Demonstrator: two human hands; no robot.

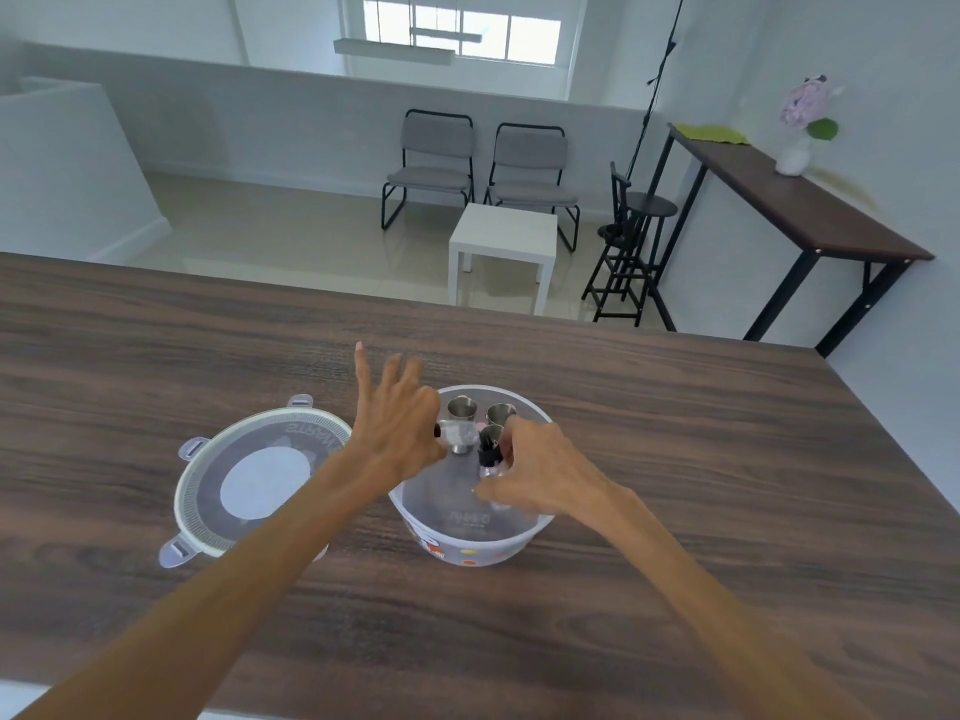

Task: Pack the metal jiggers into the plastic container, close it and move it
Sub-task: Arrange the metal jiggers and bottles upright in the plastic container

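Blurrily, both hands [400, 428] [540, 475] each pinch a jigger [457, 436] over the container [467, 537], grips partly hidden.

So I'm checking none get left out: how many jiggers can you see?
4, all in the container: two upright at the back, one in the left hand, one in the right. Hands may hide more.

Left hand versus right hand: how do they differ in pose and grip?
The left hand pinches a jigger with three fingers splayed up; the right hand curls its fingers around another jigger. The left reaches across the container's left rim, the right over its right side. Both hold jiggers over the container.
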